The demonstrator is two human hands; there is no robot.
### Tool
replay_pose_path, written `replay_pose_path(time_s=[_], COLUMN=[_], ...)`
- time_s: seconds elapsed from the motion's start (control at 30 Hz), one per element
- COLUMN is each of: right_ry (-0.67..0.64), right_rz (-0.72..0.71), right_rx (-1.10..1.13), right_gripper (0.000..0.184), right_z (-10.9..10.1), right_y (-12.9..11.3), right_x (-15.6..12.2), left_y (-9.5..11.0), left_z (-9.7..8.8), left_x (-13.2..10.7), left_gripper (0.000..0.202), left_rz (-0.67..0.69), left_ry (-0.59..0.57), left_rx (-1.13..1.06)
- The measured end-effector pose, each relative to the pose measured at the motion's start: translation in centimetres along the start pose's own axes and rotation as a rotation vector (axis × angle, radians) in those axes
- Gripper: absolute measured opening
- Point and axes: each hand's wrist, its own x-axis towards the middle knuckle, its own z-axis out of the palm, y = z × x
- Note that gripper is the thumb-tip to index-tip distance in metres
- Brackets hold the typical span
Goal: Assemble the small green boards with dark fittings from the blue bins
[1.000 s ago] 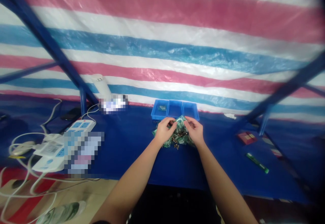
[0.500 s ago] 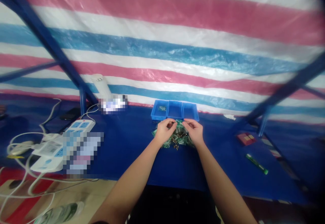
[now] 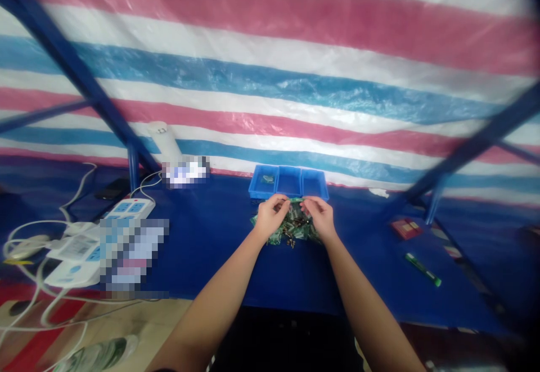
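My left hand [image 3: 272,215] and my right hand [image 3: 319,215] face each other over a pile of small green pieces [image 3: 295,228] that look like circuit boards, mixed with brass-coloured bits. Between their pinched fingertips stretches a thin green circuit board [image 3: 296,199], one end in each hand. Its details are too small to make out. Just beyond the hands stands a blue tray [image 3: 288,197] with three compartments. In its left compartment lie a few greenish pieces [image 3: 268,179].
To the left are a white power strip [image 3: 134,207] with tangled cables, a blurred-out flat item [image 3: 139,254] and a white cylinder [image 3: 167,142]. At right lie a red box [image 3: 405,228] and a green tube-like object [image 3: 423,269]. Blue frame posts [image 3: 133,166] flank the table.
The green board between my fingertips now shows as a level strip spanning both hands. My hands stay over the pile; the whole view has shifted slightly.
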Motion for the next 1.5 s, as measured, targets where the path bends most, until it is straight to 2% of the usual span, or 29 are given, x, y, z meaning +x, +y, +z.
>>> replay_pose_path(time_s=[0.2,0.47,0.87,0.93,1.07,1.13,1.5], right_ry=[0.031,-0.046,-0.029,-0.022,-0.012,-0.005,0.057], right_rz=[0.026,0.026,0.084,0.081,0.072,0.068,-0.023], right_rx=[-0.029,-0.024,-0.076,-0.068,-0.066,-0.069,-0.034], right_gripper=[0.029,0.040,0.029,0.030,0.030,0.031,0.029], right_z=[-0.1,-0.1,-0.2,-0.2,-0.1,-0.1,0.0], right_y=[-0.3,0.1,0.4,0.4,0.3,0.2,0.1], right_x=[0.0,0.1,0.2,0.2,0.1,0.1,0.0], left_y=[0.2,-0.4,0.0,0.3,0.7,0.7,0.2], left_z=[-0.3,0.3,0.4,0.3,0.1,0.0,0.2], left_x=[0.0,0.1,0.1,0.0,0.0,0.0,0.1], left_gripper=[0.022,0.014,0.012,0.016,0.039,0.042,0.027], left_rz=[0.040,0.091,0.121,0.108,0.052,0.043,0.035], left_ry=[-0.001,0.036,0.022,0.020,-0.007,-0.018,-0.017], left_rx=[0.072,0.074,0.066,0.066,0.063,0.055,-0.025])
